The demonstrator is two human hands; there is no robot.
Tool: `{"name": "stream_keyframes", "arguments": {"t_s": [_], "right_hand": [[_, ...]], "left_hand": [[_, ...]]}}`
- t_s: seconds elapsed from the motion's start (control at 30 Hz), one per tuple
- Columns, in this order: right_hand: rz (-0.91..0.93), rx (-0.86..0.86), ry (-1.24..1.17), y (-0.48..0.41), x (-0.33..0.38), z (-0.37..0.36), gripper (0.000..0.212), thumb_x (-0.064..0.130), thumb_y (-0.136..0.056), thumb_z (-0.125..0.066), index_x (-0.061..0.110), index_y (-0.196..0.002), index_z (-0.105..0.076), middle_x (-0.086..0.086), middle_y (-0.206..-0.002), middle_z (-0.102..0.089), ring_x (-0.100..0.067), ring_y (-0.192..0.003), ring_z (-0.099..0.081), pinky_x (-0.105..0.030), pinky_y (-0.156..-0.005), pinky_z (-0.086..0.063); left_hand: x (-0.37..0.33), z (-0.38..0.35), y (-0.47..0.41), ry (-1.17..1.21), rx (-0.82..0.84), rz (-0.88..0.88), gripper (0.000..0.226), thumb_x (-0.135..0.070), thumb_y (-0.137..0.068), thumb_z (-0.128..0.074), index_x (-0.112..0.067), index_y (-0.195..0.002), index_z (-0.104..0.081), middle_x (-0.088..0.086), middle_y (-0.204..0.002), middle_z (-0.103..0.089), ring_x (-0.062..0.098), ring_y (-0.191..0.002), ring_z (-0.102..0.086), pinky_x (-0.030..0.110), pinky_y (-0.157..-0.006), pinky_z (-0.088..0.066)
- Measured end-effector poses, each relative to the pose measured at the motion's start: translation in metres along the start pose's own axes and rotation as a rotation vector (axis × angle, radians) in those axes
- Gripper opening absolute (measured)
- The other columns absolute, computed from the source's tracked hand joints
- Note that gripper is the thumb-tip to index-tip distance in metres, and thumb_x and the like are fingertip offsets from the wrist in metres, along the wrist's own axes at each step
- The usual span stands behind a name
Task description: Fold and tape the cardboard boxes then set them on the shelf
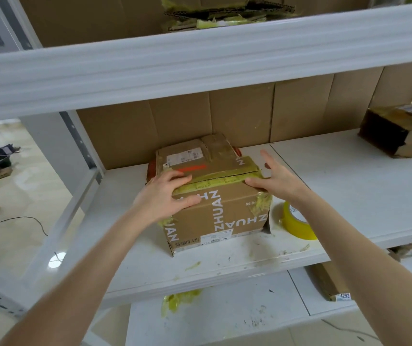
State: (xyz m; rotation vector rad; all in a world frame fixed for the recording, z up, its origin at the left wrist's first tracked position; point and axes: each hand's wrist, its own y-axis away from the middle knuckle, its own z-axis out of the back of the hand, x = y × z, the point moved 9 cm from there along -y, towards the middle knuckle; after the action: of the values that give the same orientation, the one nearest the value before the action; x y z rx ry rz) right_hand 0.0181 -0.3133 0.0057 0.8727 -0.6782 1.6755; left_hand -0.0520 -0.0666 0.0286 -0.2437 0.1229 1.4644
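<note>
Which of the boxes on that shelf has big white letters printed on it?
The box under both hands, beside the yellow tape roll. The other box, far right on the same shelf, is darker and shows no lettering.

shelf [349,176] bare between box [215,196] and small box [397,133] far right; tape roll [297,221] just right of box; upper shelf beam [200,58] limits headroom.

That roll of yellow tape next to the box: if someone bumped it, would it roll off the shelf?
Probably not. The tape roll appears to lie nearly flat on the shelf, so a nudge would likely slide it. It sits near the front edge, though, so a hard push might drop it.
</note>
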Motion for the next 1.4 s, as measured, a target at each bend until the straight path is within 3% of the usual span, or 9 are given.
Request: {"name": "stream_keyframes", "arguments": {"t_s": [0.13, 0.37, 0.7, 0.8, 0.87, 0.97, 1.1, 1.2, 1.4], "right_hand": [[0.054, 0.043, -0.027, 0.001, 0.005, -0.007, 0.059, 0.04, -0.09, -0.064, 0.028, -0.144, -0.043, 0.004, -0.15, -0.04, -0.016, -0.136, -0.038, -0.025, -0.1, -0.029], [-0.02, 0.202, 0.068, 0.007, -0.009, -0.011, 0.133, 0.079, -0.039, -0.075, 0.037, -0.152, -0.018, 0.003, -0.152, -0.034, -0.02, -0.134, -0.04, -0.04, -0.111, -0.034], [-0.007, 0.109, 0.138, 0.0, 0.003, -0.018, 0.135, 0.084, -0.034, -0.065, 0.034, -0.151, -0.022, 0.0, -0.147, -0.044, -0.022, -0.129, -0.046, -0.041, -0.107, -0.04], [0.036, 0.153, 0.124, 0.006, 0.004, -0.021, 0.122, 0.083, -0.046, -0.062, 0.035, -0.151, -0.023, 0.004, -0.143, -0.045, -0.019, -0.126, -0.048, -0.04, -0.105, -0.042], [0.063, 0.144, -0.038, 0.01, -0.002, -0.01, 0.087, 0.074, -0.07, -0.059, 0.036, -0.145, -0.037, 0.01, -0.134, -0.051, -0.011, -0.113, -0.056, -0.031, -0.093, -0.049], [-0.106, -0.211, -0.189, 0.014, -0.048, 0.03, 0.047, 0.053, -0.093, -0.05, 0.02, -0.126, -0.057, 0.0, -0.102, -0.071, -0.014, -0.088, -0.068, -0.033, -0.08, -0.055], [-0.377, -0.075, 0.586, 0.035, -0.102, 0.027, 0.046, 0.046, -0.083, -0.066, 0.02, -0.118, -0.053, -0.001, -0.113, -0.061, -0.023, -0.103, -0.058, -0.031, -0.077, -0.044], [-0.351, 0.002, 0.837, 0.041, -0.115, 0.013, 0.043, 0.031, -0.086, -0.061, 0.019, -0.125, -0.049, -0.003, -0.125, -0.059, -0.023, -0.117, -0.056, -0.03, -0.085, -0.041], [-0.185, -0.336, 0.453, 0.032, -0.051, 0.077, 0.028, 0.03, -0.094, -0.052, 0.023, -0.12, -0.059, -0.011, -0.108, -0.065, -0.035, -0.104, -0.06, -0.036, -0.08, -0.045]], "left_hand": [[0.004, -0.015, 0.006, 0.049, 0.055, 0.116, 0.102, -0.088, -0.055, -0.019, -0.044, -0.147, -0.022, -0.002, -0.161, -0.001, 0.026, -0.147, 0.008, 0.053, -0.116, -0.013], [-0.009, -0.027, 0.003, 0.068, 0.182, 0.078, 0.101, -0.089, -0.047, -0.032, -0.058, -0.138, -0.003, 0.002, -0.16, 0.011, 0.029, -0.145, 0.016, 0.056, -0.115, -0.009], [-0.004, -0.023, -0.012, -0.112, 0.161, 0.113, 0.118, -0.097, -0.037, -0.032, -0.057, -0.143, -0.001, 0.002, -0.161, 0.005, 0.023, -0.147, 0.005, 0.049, -0.117, -0.015], [-0.004, -0.022, -0.01, -0.201, 0.161, 0.093, 0.114, -0.097, -0.039, -0.026, -0.057, -0.143, 0.001, 0.005, -0.161, 0.004, 0.025, -0.147, 0.003, 0.048, -0.119, -0.007], [-0.003, -0.02, -0.008, -0.185, 0.168, 0.116, 0.113, -0.096, -0.04, -0.028, -0.058, -0.143, -0.001, 0.001, -0.161, 0.004, 0.024, -0.147, 0.002, 0.049, -0.117, -0.016], [-0.011, -0.019, -0.009, -0.196, 0.154, 0.103, 0.112, -0.095, -0.041, -0.029, -0.057, -0.143, -0.002, -0.002, -0.161, 0.001, 0.023, -0.147, -0.001, 0.047, -0.115, -0.02], [-0.022, -0.02, -0.013, -0.202, 0.134, 0.072, 0.111, -0.095, -0.043, -0.031, -0.056, -0.144, -0.006, -0.006, -0.16, -0.003, 0.022, -0.147, -0.009, 0.046, -0.111, -0.028], [-0.021, -0.02, -0.015, -0.181, 0.123, 0.056, 0.112, -0.095, -0.042, -0.034, -0.055, -0.144, -0.009, -0.011, -0.16, -0.005, 0.019, -0.146, -0.012, 0.046, -0.112, -0.031], [-0.021, -0.021, -0.018, -0.118, 0.129, 0.024, 0.114, -0.091, -0.045, -0.041, -0.048, -0.147, -0.015, -0.012, -0.159, -0.009, 0.019, -0.146, -0.01, 0.05, -0.115, -0.024]]}}
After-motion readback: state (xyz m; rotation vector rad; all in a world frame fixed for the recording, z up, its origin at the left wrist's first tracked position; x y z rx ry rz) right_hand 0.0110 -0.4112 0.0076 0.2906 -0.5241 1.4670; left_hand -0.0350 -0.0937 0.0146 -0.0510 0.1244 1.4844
